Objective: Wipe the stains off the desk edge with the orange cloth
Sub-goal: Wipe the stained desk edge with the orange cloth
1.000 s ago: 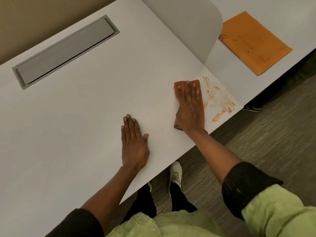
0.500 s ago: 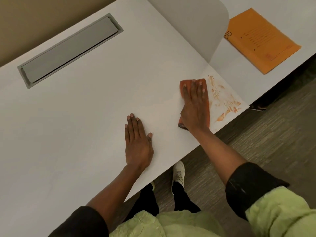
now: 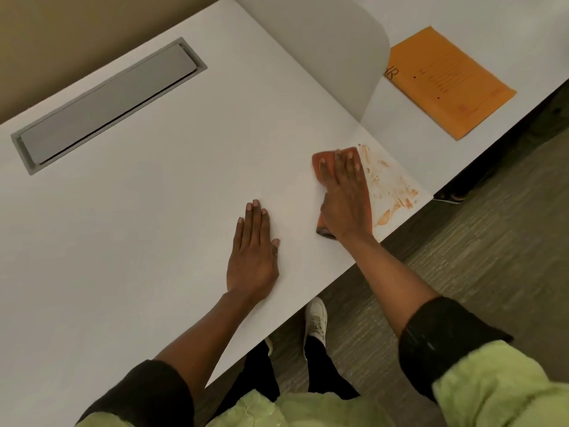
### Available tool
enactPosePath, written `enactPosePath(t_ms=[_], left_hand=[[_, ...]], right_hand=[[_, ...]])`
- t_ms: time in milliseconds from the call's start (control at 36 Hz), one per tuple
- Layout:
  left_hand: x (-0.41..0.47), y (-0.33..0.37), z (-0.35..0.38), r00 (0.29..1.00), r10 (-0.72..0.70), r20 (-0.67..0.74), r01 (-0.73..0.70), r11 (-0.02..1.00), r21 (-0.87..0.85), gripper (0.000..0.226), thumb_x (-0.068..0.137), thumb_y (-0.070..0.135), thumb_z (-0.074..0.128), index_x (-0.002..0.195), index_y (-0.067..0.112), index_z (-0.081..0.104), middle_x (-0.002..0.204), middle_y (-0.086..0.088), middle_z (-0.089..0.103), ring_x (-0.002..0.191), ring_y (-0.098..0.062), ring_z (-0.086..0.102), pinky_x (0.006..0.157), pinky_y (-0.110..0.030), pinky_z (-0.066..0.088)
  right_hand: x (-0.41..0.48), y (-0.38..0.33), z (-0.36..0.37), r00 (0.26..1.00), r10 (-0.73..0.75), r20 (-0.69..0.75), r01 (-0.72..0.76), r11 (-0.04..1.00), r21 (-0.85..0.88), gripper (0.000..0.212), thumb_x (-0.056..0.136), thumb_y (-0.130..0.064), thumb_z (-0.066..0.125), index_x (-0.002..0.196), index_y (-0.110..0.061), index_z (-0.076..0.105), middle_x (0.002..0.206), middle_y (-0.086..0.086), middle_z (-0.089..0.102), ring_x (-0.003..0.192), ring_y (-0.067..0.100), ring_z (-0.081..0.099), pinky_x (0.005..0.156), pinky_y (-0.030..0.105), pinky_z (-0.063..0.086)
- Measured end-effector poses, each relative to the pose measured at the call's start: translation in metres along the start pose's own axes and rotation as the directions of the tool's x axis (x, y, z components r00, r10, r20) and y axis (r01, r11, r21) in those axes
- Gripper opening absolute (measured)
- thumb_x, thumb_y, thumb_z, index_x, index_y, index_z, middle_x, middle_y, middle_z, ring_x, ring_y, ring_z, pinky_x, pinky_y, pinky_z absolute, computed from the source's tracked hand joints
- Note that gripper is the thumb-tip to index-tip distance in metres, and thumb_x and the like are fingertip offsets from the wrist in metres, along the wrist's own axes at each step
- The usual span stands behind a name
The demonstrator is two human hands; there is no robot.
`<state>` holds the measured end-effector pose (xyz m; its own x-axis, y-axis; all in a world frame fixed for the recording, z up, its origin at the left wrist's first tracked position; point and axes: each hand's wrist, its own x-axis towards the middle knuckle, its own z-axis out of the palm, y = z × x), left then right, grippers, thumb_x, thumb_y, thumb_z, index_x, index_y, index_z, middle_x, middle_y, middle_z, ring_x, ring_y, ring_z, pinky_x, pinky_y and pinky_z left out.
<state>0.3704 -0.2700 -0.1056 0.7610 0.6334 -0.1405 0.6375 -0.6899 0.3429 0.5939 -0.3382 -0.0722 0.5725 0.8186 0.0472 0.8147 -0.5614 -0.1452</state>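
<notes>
My right hand (image 3: 343,198) lies flat on the orange cloth (image 3: 323,160) and presses it to the white desk (image 3: 154,226) near the desk's right front corner. Most of the cloth is hidden under the palm; its far edge and near corner show. Orange-brown smeared stains (image 3: 391,186) cover the corner just right of the cloth, out to the desk edge. My left hand (image 3: 254,254) rests flat on the desk, fingers together, left of the cloth and holding nothing.
A grey cable-tray lid (image 3: 107,103) is sunk into the desk at the far left. A grey divider panel (image 3: 323,47) stands at the desk's right side. An orange envelope (image 3: 446,84) lies on the neighbouring desk beyond it. Dark carpet (image 3: 477,241) and my shoe (image 3: 317,315) show below.
My right hand has slid the cloth slightly left and away from me, so more of the stained corner shows. My left hand stays flat in the same spot.
</notes>
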Motion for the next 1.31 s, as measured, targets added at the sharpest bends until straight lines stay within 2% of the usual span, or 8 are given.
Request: enactPosePath(t_ms=[222, 333, 444, 583, 778, 889, 1111, 1306], left_hand=[[-0.001, 0.001, 0.001, 1.000, -0.002, -0.022, 0.002, 1.000, 0.002, 0.066, 0.118, 0.032, 0.026, 0.172, 0.007, -0.003, 0.181, -0.008, -0.018, 0.167, -0.017, -0.020, 0.137, -0.039, -0.005], [-0.002, 0.002, 0.000, 0.999, -0.028, -0.032, 0.028, 0.999, -0.027, 0.066, 0.118, 0.033, 0.027, 0.172, 0.012, -0.005, 0.180, -0.001, -0.021, 0.166, -0.011, -0.024, 0.135, -0.031, -0.013], [-0.002, 0.002, 0.000, 0.999, -0.024, -0.027, 0.023, 0.999, -0.027, 0.067, 0.118, 0.032, 0.028, 0.172, 0.013, -0.006, 0.180, 0.001, -0.022, 0.166, -0.011, -0.024, 0.134, -0.030, -0.014], [-0.001, 0.002, 0.003, 0.999, -0.026, -0.029, 0.025, 0.999, -0.034, 0.067, 0.119, 0.032, 0.028, 0.172, 0.013, -0.007, 0.181, 0.000, -0.020, 0.166, -0.011, -0.023, 0.136, -0.034, -0.010], [-0.001, 0.004, 0.005, 0.998, -0.041, -0.051, 0.039, 0.998, -0.039, 0.067, 0.117, 0.038, 0.021, 0.173, 0.014, -0.006, 0.181, 0.000, -0.018, 0.167, -0.011, -0.019, 0.136, -0.033, -0.009], [-0.001, 0.003, 0.006, 0.998, -0.038, -0.052, 0.037, 0.999, -0.032, 0.067, 0.117, 0.039, 0.022, 0.173, 0.016, -0.007, 0.181, 0.001, -0.018, 0.167, -0.012, -0.018, 0.137, -0.035, -0.006], [-0.002, 0.002, 0.005, 0.998, -0.045, -0.039, 0.045, 0.999, -0.013, 0.066, 0.117, 0.041, 0.020, 0.173, 0.015, -0.004, 0.182, 0.002, -0.017, 0.167, -0.011, -0.018, 0.137, -0.036, -0.004], [-0.002, 0.002, 0.005, 0.999, -0.043, -0.033, 0.042, 0.999, -0.033, 0.067, 0.116, 0.043, 0.018, 0.173, 0.016, -0.006, 0.182, 0.003, -0.017, 0.167, -0.011, -0.017, 0.138, -0.039, -0.001]], right_hand=[[-0.088, -0.026, 0.007, 0.991, -0.124, 0.057, 0.116, 0.985, 0.130, 0.109, 0.081, -0.002, 0.068, 0.169, -0.010, 0.006, 0.176, 0.021, -0.004, 0.163, 0.043, -0.008, 0.131, 0.061, 0.012], [-0.099, -0.015, 0.002, 0.985, -0.133, 0.111, 0.127, 0.990, 0.062, 0.117, 0.078, -0.016, 0.078, 0.169, -0.010, 0.004, 0.176, 0.022, -0.003, 0.163, 0.042, -0.006, 0.132, 0.059, 0.013], [-0.037, 0.003, 0.005, 0.999, -0.028, 0.033, 0.028, 1.000, 0.006, 0.092, 0.091, -0.014, 0.060, 0.169, -0.010, 0.011, 0.176, 0.022, 0.006, 0.163, 0.044, 0.003, 0.132, 0.058, 0.015], [0.012, 0.002, 0.006, 0.995, 0.090, 0.039, -0.088, 0.995, -0.055, 0.089, 0.096, -0.019, 0.057, 0.169, -0.011, 0.007, 0.176, 0.023, 0.007, 0.163, 0.044, 0.005, 0.133, 0.055, 0.011], [-0.050, -0.039, 0.012, 0.986, -0.141, 0.089, 0.133, 0.987, 0.087, 0.088, 0.083, -0.004, 0.030, 0.168, -0.006, 0.011, 0.175, 0.025, 0.001, 0.162, 0.046, -0.004, 0.133, 0.058, 0.004], [-0.007, -0.038, 0.009, 0.984, -0.157, 0.088, 0.152, 0.986, 0.063, 0.088, 0.089, 0.001, 0.047, 0.168, -0.005, 0.009, 0.175, 0.026, -0.001, 0.162, 0.046, -0.005, 0.133, 0.058, 0.004], [0.079, -0.002, -0.009, 0.957, 0.287, 0.039, -0.286, 0.958, -0.028, 0.076, 0.098, -0.018, 0.048, 0.167, -0.006, 0.018, 0.172, 0.028, 0.019, 0.161, 0.049, 0.012, 0.132, 0.058, 0.011], [0.011, 0.003, -0.018, 0.838, 0.533, 0.117, -0.521, 0.845, -0.117, 0.109, 0.091, -0.038, 0.073, 0.168, -0.005, 0.003, 0.174, 0.029, 0.000, 0.162, 0.049, -0.001, 0.132, 0.058, 0.004]])
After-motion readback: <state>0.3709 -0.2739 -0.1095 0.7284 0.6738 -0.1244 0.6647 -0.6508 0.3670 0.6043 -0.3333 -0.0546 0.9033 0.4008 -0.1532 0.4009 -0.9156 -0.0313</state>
